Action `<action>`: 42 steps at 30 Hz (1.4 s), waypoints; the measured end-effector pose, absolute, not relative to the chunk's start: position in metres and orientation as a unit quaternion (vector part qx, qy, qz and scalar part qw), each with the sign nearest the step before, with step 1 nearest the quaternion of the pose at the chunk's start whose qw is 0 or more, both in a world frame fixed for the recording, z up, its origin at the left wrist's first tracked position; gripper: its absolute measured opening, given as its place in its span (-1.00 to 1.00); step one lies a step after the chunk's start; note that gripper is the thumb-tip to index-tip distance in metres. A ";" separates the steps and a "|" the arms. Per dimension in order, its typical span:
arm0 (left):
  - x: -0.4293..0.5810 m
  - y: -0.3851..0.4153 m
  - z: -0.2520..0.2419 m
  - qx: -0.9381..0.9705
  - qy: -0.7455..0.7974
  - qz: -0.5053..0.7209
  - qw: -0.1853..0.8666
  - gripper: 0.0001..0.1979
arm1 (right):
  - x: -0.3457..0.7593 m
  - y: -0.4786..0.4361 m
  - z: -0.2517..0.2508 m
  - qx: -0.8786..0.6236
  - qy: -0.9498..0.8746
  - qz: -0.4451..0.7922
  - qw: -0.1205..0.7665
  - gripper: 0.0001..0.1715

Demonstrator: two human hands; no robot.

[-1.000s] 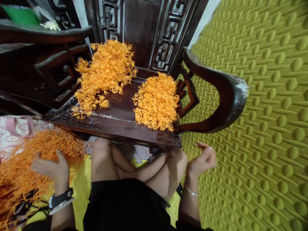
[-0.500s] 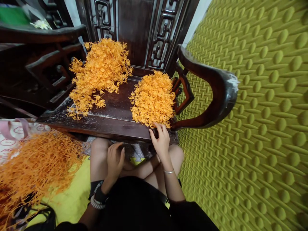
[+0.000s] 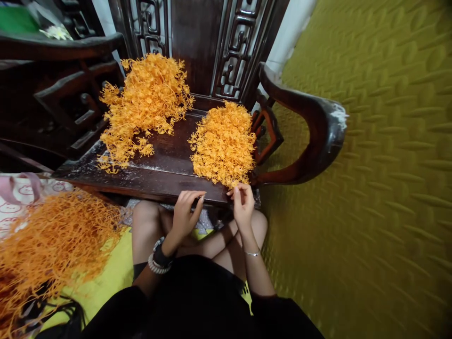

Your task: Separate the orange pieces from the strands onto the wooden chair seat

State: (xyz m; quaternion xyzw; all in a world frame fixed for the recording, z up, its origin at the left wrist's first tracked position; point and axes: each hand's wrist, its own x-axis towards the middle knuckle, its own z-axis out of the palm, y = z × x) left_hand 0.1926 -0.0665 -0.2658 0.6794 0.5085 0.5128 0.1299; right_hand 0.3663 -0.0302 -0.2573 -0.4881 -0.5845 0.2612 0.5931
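Note:
My right hand (image 3: 244, 207) is at the front edge of the right-hand pile of orange plastic flower pieces (image 3: 224, 141). Its thumb and fingers are pinched together on an orange flower piece (image 3: 233, 184), partly hidden by the fingertips. My left hand (image 3: 186, 213) hovers by the front edge of the dark wooden chair seat (image 3: 169, 186), palm down, thumb apart from the fingers, with nothing visible in it. A looser, taller pile of orange flower pieces with stems (image 3: 151, 94) lies on the left of the seat.
Curved wooden armrests (image 3: 318, 136) flank the seat, below a carved chair back (image 3: 197, 47). At lower left, a heap of orange stringy stems (image 3: 60, 230) lies beside a white patterned bag (image 3: 21, 188) with pink handles. A padded yellow-green surface (image 3: 370, 212) fills the right side.
My left hand has risen from near my knee towards the seat edge and to the right. My right hand's fingers have gone from spread to pinched at the pile's front edge.

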 end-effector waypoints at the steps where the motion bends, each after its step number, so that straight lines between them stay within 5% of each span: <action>1: 0.193 -0.065 -0.265 0.677 0.510 0.513 0.136 -0.83 | 0.368 -0.030 -0.256 -0.477 -0.576 0.294 0.596 -0.84; 10: 0.205 -0.067 -0.262 0.647 0.487 0.526 0.261 -0.62 | 0.366 -0.044 -0.244 -0.445 -0.616 0.378 0.529 -0.82; 15: 0.214 -0.065 -0.258 0.653 0.484 0.511 0.280 -0.63 | 0.358 -0.047 -0.248 -0.480 -0.658 0.286 0.505 -0.82; 21: 0.180 -0.051 -0.260 0.624 0.550 0.523 0.188 -0.65 | 0.371 -0.024 -0.253 -0.567 -0.692 0.022 0.447 -0.78; 30: 0.036 0.022 -0.237 0.536 0.733 0.409 -0.087 -0.47 | 0.367 -0.014 -0.260 -0.574 -0.650 0.000 0.498 -0.68; 35: 0.000 0.036 -0.239 0.468 0.793 0.386 -0.062 -0.24 | 0.365 -0.002 -0.254 -0.636 -0.586 0.014 0.502 -0.78; 42: -0.025 0.040 -0.249 0.478 0.750 0.456 0.029 -0.32 | 0.335 -0.011 -0.245 -0.559 -0.576 -0.103 0.587 -0.82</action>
